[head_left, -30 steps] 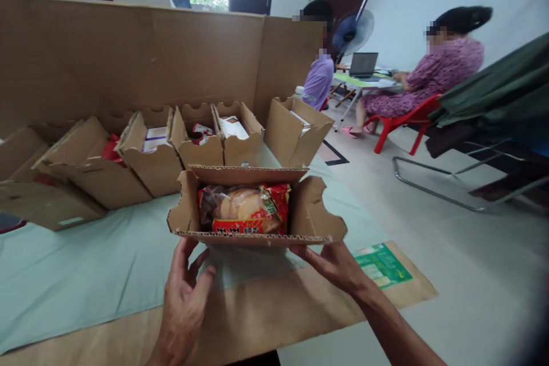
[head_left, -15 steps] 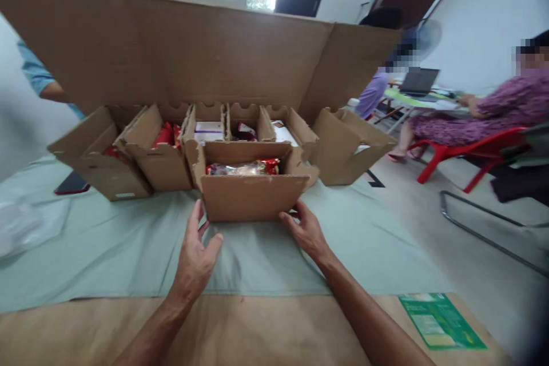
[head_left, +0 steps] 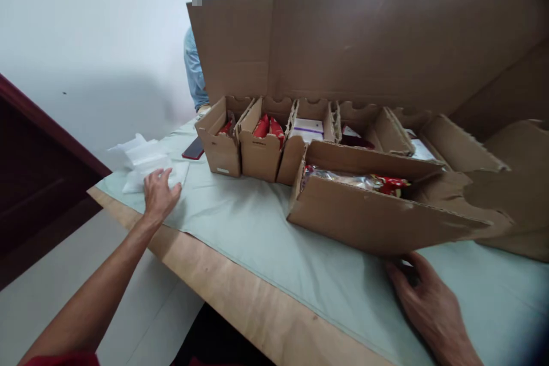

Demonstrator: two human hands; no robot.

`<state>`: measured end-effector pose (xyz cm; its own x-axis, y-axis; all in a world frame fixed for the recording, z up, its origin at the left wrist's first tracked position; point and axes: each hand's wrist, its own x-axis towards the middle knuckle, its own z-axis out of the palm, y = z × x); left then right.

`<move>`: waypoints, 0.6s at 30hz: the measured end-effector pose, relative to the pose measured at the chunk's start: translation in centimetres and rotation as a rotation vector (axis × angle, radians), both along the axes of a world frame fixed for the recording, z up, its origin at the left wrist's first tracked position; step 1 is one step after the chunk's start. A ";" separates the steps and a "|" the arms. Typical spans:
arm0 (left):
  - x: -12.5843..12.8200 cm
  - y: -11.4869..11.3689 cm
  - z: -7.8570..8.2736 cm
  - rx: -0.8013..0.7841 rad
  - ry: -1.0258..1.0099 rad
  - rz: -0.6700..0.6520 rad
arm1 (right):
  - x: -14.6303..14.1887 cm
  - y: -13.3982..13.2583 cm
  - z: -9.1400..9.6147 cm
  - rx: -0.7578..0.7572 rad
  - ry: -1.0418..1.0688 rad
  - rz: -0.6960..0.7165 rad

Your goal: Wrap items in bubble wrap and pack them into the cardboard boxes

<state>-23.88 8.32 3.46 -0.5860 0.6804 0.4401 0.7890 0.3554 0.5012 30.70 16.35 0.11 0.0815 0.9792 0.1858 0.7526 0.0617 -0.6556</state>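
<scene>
An open cardboard box (head_left: 369,220) with a red snack packet (head_left: 364,181) inside rests on the pale green cloth (head_left: 240,229). My right hand (head_left: 429,297) lies by the box's near bottom edge, fingers spread and touching it, holding nothing. My left hand (head_left: 159,194) reaches far left, fingers flat on a pile of white plastic bags (head_left: 143,163) at the table's left end. Behind stands a row of several smaller open cartons (head_left: 257,143) holding red and white packets.
A tall cardboard sheet (head_left: 386,40) stands upright behind the cartons. A dark phone (head_left: 194,148) lies by the leftmost carton. A person in a blue shirt (head_left: 194,71) stands behind the cardboard. The wooden table edge (head_left: 240,297) runs diagonally; floor lies to the left.
The view swung left. My left hand left the box and reached out to the white bags. The box now sits on the cloth with my right hand at its near edge.
</scene>
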 end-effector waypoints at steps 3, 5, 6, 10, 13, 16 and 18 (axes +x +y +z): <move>-3.2 -1.1 0.8 0.015 0.058 0.117 | -0.3 0.0 0.7 -0.014 0.008 0.009; -4.6 -2.0 1.1 0.025 0.079 0.190 | -0.4 0.1 1.0 -0.011 -0.007 0.021; -5.2 -2.5 1.0 0.027 0.084 0.221 | -0.5 0.1 1.1 -0.009 -0.016 0.021; -6.6 -3.8 0.5 0.012 0.083 0.283 | -0.6 0.3 1.2 -0.023 0.000 0.000; -7.0 -3.8 0.2 -0.002 0.079 0.297 | -0.7 0.4 1.2 -0.051 0.010 -0.013; -7.2 -2.9 0.5 -0.002 0.075 0.310 | -0.8 0.4 1.4 -0.083 -0.018 -0.026; -7.2 -2.2 0.7 0.001 0.065 0.316 | -0.9 0.4 1.4 -0.078 -0.020 -0.028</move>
<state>-31.06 6.14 4.19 -0.7391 0.4689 0.4836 0.6699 0.5875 0.4540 29.75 16.74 1.55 0.1060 0.9882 0.1105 0.7662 -0.0103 -0.6426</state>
